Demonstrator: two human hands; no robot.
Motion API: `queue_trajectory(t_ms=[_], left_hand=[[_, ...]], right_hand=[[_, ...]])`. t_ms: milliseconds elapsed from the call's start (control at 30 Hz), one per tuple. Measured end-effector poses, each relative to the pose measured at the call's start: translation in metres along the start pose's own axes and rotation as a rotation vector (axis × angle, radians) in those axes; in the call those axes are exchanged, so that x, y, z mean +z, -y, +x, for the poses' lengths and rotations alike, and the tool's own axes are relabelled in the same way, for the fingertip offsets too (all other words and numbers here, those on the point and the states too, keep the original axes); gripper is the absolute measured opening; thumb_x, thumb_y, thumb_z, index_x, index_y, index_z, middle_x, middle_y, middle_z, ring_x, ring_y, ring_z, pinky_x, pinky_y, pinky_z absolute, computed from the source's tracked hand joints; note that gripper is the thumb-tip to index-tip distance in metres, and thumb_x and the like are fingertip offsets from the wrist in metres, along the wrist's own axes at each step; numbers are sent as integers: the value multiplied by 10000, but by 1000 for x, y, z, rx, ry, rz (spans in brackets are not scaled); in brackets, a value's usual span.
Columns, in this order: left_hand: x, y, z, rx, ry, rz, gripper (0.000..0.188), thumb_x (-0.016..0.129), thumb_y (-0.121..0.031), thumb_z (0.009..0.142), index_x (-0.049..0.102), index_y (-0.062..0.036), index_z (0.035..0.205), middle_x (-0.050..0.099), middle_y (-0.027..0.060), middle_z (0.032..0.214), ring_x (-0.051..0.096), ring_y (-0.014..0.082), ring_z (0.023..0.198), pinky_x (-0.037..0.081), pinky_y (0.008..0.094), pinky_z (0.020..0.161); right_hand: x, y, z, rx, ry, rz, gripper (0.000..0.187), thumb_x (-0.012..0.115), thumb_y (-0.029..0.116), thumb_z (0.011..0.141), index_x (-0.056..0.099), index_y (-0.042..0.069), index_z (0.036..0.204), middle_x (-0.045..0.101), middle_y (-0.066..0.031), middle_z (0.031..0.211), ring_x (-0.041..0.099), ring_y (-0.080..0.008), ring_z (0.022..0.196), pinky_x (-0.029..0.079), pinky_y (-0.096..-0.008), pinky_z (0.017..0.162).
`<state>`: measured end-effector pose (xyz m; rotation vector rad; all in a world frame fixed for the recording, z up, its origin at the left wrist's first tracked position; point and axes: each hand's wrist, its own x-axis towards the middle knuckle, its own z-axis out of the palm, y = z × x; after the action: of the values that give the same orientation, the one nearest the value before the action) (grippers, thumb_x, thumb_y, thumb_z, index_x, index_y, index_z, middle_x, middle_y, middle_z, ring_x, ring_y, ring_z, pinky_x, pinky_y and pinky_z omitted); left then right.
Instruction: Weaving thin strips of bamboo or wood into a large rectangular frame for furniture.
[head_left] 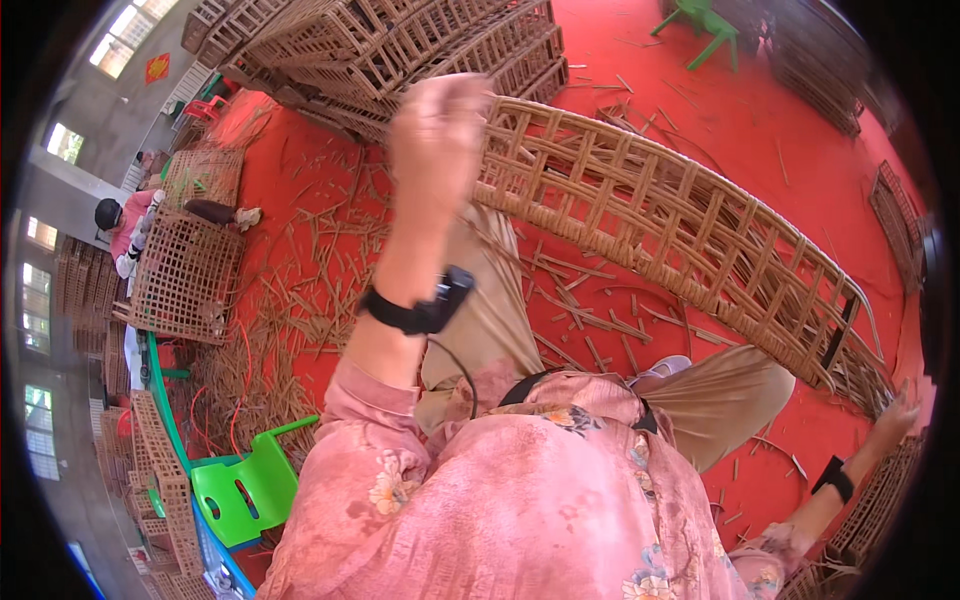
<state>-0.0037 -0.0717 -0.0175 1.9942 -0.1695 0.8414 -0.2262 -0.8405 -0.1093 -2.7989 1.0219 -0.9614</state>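
A long brown wicker basket (640,205) with openwork sides lies slanted across the space in front of me, its left end above my left knee. My left hand (440,140) is beside that left end, its fingers smeared by motion, so whether they touch the rim is unclear. At the far right my right hand (898,415) is closed around the basket's lower right end, partly dim near the picture's edge. Inside the basket are loose-looking strips, and a dark band crosses its right part.
Large openwork crates (400,50) are stacked ahead. Cut strips (300,240) litter the red floor (700,90). A green chair (245,490) stands at left. Farther left a person (128,235) handles a woven crate (190,275). More baskets (880,490) lie at right.
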Motion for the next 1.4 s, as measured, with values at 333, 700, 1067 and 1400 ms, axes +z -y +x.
queue_trajectory(t_ms=[333, 700, 1067, 1400], left_hand=[[-57, 135, -20, -612, 156, -663, 739, 501, -626, 964, 536, 2, 1351, 617, 90, 1287, 542, 188, 1212, 398, 377, 1048], [-76, 49, -78, -625, 503, -760, 848, 340, -665, 997, 367, 32, 1481, 472, 126, 1461, 463, 216, 1305, 349, 370, 1096], [-79, 55, -114, 117, 295, -169, 518, 720, -104, 843, 565, -106, 1337, 507, 118, 1395, 534, 234, 1210, 423, 402, 1046], [-110, -7, -48, -72, 420, -880, 134, 664, -136, 941, 662, -25, 1017, 672, 32, 896, 618, 74, 750, 490, 226, 652]], right_hand=[[-44, 397, -216, -481, -59, 672, 436, 502, 362, 1017, 577, 45, 1307, 554, -144, 1402, 484, -295, 1336, 332, -473, 1113], [25, 348, -76, -625, -53, 462, 494, 352, 294, 1002, 539, 75, 1403, 515, -124, 1456, 416, -283, 1393, 246, -427, 1145], [22, 353, -82, -527, -23, 423, 500, 419, 337, 1018, 510, 44, 1412, 482, -135, 1478, 395, -295, 1403, 235, -432, 1155], [-109, 528, -229, -508, 803, 1459, 627, 419, 478, 1029, 512, -53, 1349, 653, -173, 1184, 626, -266, 1122, 468, -386, 962]])
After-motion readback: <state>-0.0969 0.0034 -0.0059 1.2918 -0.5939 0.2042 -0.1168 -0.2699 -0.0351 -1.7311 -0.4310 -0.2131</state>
